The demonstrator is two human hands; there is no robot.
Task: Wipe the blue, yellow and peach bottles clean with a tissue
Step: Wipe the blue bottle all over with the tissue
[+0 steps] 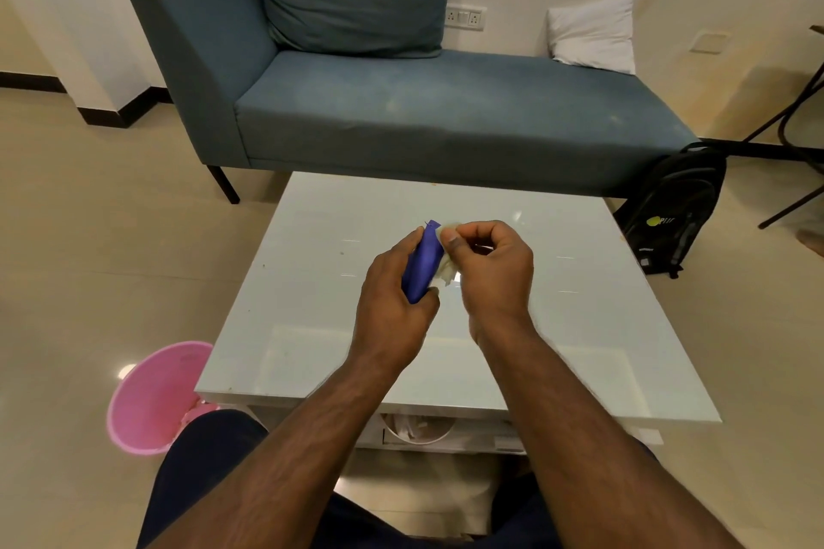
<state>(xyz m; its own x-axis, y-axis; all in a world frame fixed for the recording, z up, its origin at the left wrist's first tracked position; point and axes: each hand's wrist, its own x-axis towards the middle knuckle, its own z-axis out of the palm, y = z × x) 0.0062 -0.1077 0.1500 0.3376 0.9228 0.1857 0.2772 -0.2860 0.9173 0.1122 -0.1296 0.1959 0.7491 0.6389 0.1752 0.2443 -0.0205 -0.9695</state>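
My left hand grips a blue bottle, held tilted above the middle of the white glossy table. My right hand pinches a crumpled white tissue and presses it against the bottle's right side. Most of the tissue is hidden behind my fingers. No yellow or peach bottle shows in this view.
A pink bin stands on the floor at the table's left front corner. A blue sofa with a cushion lies behind the table, and a black backpack leans at its right end. A shelf under the tabletop holds white items.
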